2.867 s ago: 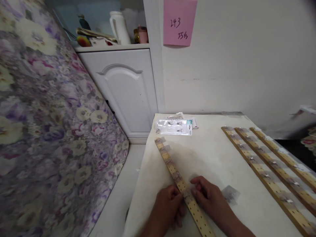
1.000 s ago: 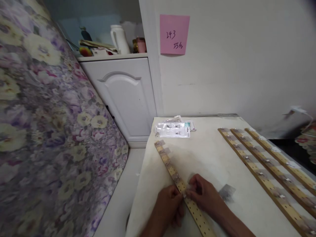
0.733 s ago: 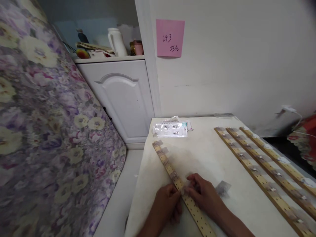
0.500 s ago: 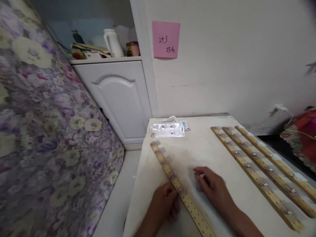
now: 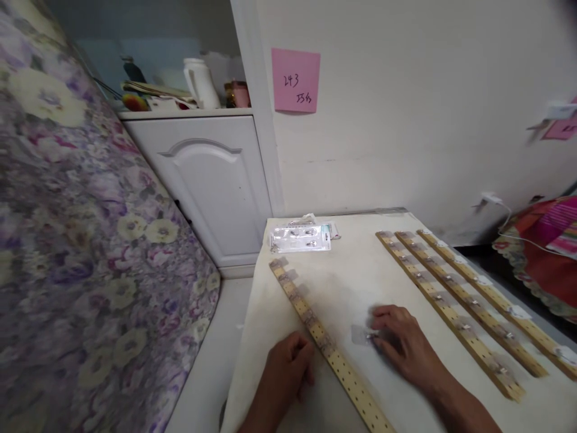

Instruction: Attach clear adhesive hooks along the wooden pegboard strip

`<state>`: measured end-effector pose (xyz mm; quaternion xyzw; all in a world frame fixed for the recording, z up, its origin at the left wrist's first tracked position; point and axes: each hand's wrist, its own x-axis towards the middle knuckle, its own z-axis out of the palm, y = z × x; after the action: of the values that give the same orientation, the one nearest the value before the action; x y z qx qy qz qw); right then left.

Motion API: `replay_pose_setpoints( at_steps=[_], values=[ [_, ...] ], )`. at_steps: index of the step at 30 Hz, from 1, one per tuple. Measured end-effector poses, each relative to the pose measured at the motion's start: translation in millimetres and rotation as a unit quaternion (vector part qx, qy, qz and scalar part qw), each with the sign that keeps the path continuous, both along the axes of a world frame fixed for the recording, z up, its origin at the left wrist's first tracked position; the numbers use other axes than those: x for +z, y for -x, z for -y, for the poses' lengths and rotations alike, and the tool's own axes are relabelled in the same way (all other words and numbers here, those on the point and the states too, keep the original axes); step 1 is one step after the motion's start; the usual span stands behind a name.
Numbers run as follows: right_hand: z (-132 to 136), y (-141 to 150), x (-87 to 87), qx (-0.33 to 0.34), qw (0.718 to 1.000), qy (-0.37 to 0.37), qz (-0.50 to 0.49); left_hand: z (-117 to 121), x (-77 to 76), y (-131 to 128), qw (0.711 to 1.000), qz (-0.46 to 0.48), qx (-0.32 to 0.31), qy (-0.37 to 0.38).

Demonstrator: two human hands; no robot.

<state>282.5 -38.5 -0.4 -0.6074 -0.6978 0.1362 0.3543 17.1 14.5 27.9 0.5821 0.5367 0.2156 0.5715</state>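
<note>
A long perforated wooden strip (image 5: 315,325) lies slantwise on the white table (image 5: 356,276), with several clear adhesive hooks stuck along its far half. My left hand (image 5: 288,367) rests curled on the table just left of the strip, not touching it. My right hand (image 5: 401,340) is to the right of the strip, fingers bent over a small clear adhesive hook (image 5: 363,334) that lies on the table, fingertips pinching its edge.
Three more wooden strips (image 5: 455,294) with hooks lie side by side at the table's right. A clear blister pack (image 5: 300,239) sits at the far edge. A floral mattress (image 5: 90,228) leans at left beside a white cabinet (image 5: 207,180). A pink note (image 5: 295,80) hangs on the wall.
My right hand left the strip and moved right to the loose clear hook on the table. My left hand let go of the strip. The view swung to the right.
</note>
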Motion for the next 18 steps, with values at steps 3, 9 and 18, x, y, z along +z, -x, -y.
replay_pose_setpoints(
  at_steps=[3,9,18],
  values=[
    [0.0,4.6,0.9,-0.001,1.0,0.006,0.0,2.6,2.4,2.4,1.0,-0.001,-0.006,-0.004],
    [6.1,14.9,14.1,-0.015,0.991,-0.013,-0.13,9.4,9.7,2.2,1.0,0.018,-0.015,-0.004],
    [12.7,39.3,24.0,0.045,0.981,0.002,-0.187,31.9,5.6,-12.8,0.986,0.14,-0.071,0.061]
  ],
)
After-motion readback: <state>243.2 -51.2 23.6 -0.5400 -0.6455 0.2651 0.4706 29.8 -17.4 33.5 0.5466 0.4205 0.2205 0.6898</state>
